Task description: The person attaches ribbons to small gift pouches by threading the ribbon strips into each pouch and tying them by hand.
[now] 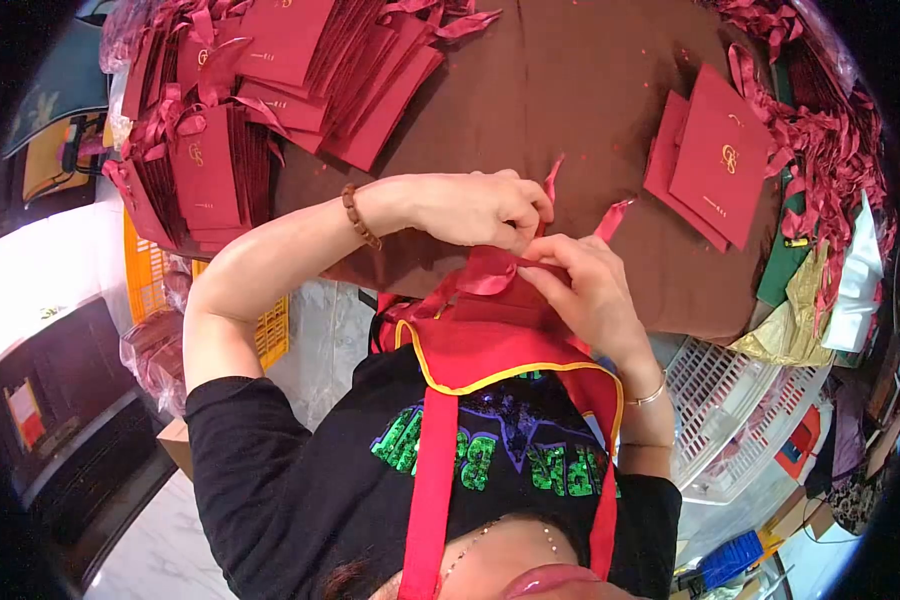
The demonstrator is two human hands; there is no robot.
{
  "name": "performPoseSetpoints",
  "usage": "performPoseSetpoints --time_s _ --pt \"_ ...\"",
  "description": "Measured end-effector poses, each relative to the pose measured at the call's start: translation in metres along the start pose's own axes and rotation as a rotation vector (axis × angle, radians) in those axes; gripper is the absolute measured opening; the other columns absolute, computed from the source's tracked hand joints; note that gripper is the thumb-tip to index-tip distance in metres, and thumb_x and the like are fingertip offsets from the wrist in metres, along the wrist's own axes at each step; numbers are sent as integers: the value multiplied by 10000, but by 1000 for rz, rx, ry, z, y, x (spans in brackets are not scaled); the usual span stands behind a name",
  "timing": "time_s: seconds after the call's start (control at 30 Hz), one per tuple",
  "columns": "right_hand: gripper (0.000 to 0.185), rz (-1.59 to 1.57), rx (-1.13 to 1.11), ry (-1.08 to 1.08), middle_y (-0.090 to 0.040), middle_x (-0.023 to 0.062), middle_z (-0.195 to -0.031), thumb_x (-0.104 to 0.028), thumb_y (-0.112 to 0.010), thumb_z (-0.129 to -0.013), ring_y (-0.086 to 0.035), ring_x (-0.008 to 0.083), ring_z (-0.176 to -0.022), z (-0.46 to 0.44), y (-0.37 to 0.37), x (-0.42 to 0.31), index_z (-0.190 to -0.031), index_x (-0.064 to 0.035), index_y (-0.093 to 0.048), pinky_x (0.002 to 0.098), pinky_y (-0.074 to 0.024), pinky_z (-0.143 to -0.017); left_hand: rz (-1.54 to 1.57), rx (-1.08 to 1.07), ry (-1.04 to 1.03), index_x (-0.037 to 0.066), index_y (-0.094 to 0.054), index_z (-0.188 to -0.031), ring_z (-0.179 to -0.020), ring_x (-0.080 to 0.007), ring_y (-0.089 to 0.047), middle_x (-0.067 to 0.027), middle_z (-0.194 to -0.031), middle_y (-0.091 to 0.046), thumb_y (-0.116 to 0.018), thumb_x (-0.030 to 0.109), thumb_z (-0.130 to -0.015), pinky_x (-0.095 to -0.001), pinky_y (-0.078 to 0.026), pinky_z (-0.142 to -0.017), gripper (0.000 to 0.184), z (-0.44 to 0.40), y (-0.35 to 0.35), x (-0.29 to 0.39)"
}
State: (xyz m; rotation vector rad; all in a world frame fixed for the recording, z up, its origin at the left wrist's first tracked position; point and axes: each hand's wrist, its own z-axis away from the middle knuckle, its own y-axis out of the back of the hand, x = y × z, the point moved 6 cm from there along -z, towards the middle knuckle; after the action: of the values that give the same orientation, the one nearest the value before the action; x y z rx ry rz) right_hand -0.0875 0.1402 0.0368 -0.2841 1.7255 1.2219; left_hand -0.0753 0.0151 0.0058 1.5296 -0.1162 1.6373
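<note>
My left hand point(470, 208), with a beaded bracelet on its wrist, is closed with curled fingers on a dark red satin ribbon point(488, 277) at the table's near edge. Meeting it fingertip to fingertip, my right hand point(592, 288) pinches the same ribbon between thumb and fingers. Two loose ribbon ends stick up past the hands, and a loop hangs below them. Under the ribbon lies a dark red piece point(510, 308), partly hidden by my hands and close to my red apron point(490, 362) with yellow trim.
Dark red paper bags with gold print point(205, 165) stand in stacks at the left of the brown-covered table point(530, 110). Two more bags point(720, 160) lie at the right, beside a heap of ribbons point(820, 150). A white plastic basket point(730, 400) and a yellow crate point(272, 330) flank me.
</note>
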Motion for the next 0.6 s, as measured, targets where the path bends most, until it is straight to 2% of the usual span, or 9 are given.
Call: performPoseSetpoints --time_s 0.1,0.23,0.3,0.33,0.4,0.43,0.47,0.53,0.6 --pt "157 -45 -116 44 -633 57 -743 -102 -694 -737 -571 238 -692 0 0 -1 -877 -68 -631 325 -436 -670 18 300 -30 -9 -612 -853 -1083 -302 -486 -154 -1178 -527 -558 192 -861 -371 -393 -913 209 -5 18 -5" --pt "150 50 -69 76 -653 45 -767 -83 -681 -766 -605 183 -737 -1 1 -1 -898 -43 -623 283 -454 -663 -244 545 5 -6 -603 -862 -965 -293 -563 -146 -1082 -566 -570 158 -859 -349 -449 -838 167 6 46 2" --pt "160 -267 -105 -278 -668 58 -811 -64 -652 -807 -620 122 -799 -6 -2 25 -946 -2 -605 238 -471 -684 -291 790 30 16 -568 -1022 -898 -245 -581 -125 -1027 -570 -576 142 -868 -330 -466 -788 199 19 57 0" --pt "160 -270 -99 -278 -668 58 -811 -64 -652 -807 -620 122 -799 -11 -1 28 -946 -2 -605 238 -471 -684 -295 786 28 16 -568 -1022 -898 -245 -581 -125 -1027 -570 -576 142 -868 -330 -466 -788 199 23 53 2" --pt "180 -335 49 -258 -666 78 -851 -48 -624 -833 -612 96 -832 -22 10 36 -989 32 -584 216 -481 -711 232 780 161 48 -466 -1170 -739 -273 -606 -137 -867 -609 -620 286 -856 -344 -475 -664 423 35 32 -3" --pt "196 -325 87 -256 -660 85 -876 -48 -623 -831 -612 100 -837 -28 10 48 -1005 34 -583 231 -481 -734 21 724 158 25 -358 -1249 -682 -267 -606 -161 -811 -590 -644 319 -846 -333 -472 -605 575 39 20 6" --pt "196 -323 88 -253 -660 85 -876 -48 -623 -831 -612 100 -837 -34 13 53 -1005 34 -583 231 -481 -734 185 670 244 29 -356 -1278 -752 -272 -598 -155 -825 -594 -680 273 -810 -349 -463 -663 620 38 18 0" --pt "191 -200 86 -289 -655 66 -889 -46 -622 -829 -601 92 -840 -43 20 58 -999 31 -585 230 -475 -740 -360 640 228 68 -373 -1298 -833 -218 -575 -139 -1002 -567 -662 114 -798 -335 -452 -724 580 50 -4 15" --pt "190 -234 112 -241 -652 57 -858 -52 -625 -827 -591 86 -817 -46 19 64 -996 25 -585 232 -471 -729 -329 618 252 76 -360 -1323 -837 -236 -584 -161 -1030 -578 -626 45 -798 -313 -444 -761 589 61 -9 -2"
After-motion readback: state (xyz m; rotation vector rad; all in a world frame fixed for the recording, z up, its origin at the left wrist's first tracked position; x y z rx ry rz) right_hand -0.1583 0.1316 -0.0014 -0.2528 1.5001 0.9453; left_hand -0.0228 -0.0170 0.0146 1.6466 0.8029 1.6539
